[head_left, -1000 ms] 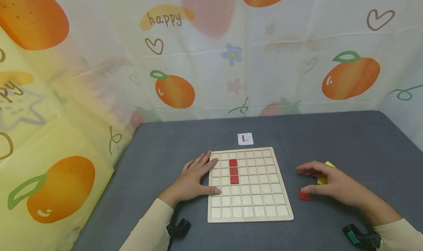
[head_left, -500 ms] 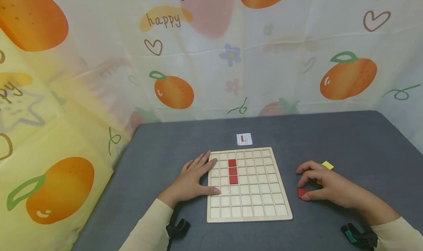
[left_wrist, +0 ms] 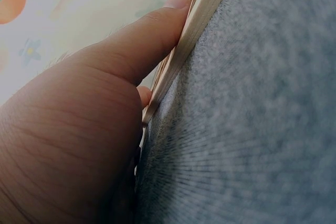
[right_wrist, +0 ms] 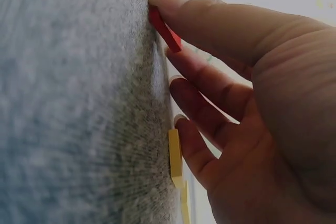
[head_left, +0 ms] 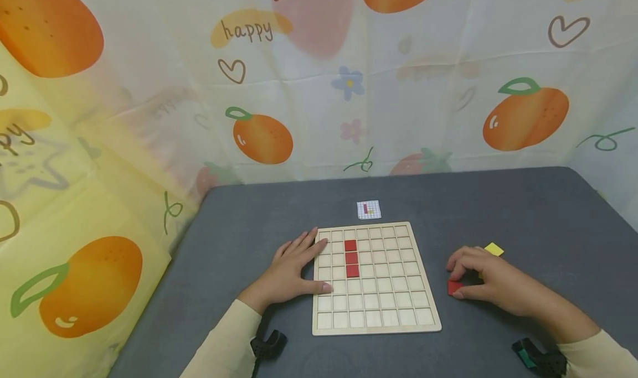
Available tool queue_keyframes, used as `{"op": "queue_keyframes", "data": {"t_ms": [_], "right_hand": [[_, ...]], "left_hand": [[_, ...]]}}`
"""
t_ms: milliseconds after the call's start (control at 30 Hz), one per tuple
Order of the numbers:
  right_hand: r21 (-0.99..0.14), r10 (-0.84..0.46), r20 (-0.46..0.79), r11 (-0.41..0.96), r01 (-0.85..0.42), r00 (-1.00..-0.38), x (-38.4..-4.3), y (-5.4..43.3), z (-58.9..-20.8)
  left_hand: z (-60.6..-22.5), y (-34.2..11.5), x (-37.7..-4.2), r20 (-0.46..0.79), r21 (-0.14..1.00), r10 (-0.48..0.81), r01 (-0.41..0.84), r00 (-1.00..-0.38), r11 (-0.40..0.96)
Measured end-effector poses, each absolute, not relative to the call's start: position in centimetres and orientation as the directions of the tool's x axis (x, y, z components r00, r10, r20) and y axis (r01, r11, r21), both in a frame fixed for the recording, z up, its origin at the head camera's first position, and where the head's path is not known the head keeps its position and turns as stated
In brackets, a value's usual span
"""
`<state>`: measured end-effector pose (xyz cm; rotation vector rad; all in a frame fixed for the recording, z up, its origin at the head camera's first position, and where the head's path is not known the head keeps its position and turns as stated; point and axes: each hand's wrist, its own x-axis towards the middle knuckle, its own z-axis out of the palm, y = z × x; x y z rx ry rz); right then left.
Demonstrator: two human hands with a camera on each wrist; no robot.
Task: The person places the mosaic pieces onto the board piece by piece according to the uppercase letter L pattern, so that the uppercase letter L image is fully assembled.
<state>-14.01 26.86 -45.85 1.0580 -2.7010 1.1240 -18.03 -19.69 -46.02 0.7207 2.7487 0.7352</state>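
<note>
My left hand [head_left: 287,271] rests on the left edge of a pale wooden grid board [head_left: 376,331], its thumb and fingers spread over the rim. Three red square tiles [head_left: 351,258] sit in a column of the board's cells. Right of the board, my right hand [head_left: 493,276] pinches another red tile [head_left: 452,288] between thumb and fingers. In the right wrist view that red tile [right_wrist: 165,31] stands tilted at the table surface, between thumb and index fingertip. Two yellow tiles lie beside this hand; one yellow tile [head_left: 494,249] shows behind it, the other is mostly hidden.
A small printed card [head_left: 369,210] with a grid and coloured squares lies behind the board. The grey table [head_left: 279,206] backs onto a curtain [head_left: 309,90] printed with oranges. Each wrist carries a black camera, such as the left camera [head_left: 269,345].
My right fingers have curled down and closed with the thumb on the red tile, which has shifted slightly left and tilted. The left hand and board stay put.
</note>
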Motion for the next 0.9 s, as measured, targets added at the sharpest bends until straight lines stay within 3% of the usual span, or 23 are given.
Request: {"op": "queue_keyframes", "data": {"t_ms": [400,600,767,900], "right_hand": [[-0.673,-0.539,0.31,0.457,-0.581,-0.783,-13.9,25.8,-45.5],[-0.701,-0.446,0.358,0.451,-0.552,-0.82,-13.6,24.7,-45.6],[-0.817,-0.414,0.321,0.333,-0.47,-0.852,-13.4,23.4,-45.6],[-0.852,-0.448,0.323,0.246,-0.462,-0.834,-13.4,22.1,-45.7]], "left_hand": [[-46.0,-19.6,-18.0,-0.062,0.527,0.509,0.405,-0.858,0.747],[-46.0,-19.6,-18.0,-0.066,0.525,0.508,0.403,-0.859,0.749],[-45.9,-19.7,-18.0,-0.068,0.514,0.505,0.404,-0.86,0.757],[-45.9,-19.7,-18.0,-0.066,0.513,0.507,0.407,-0.859,0.756]]}}
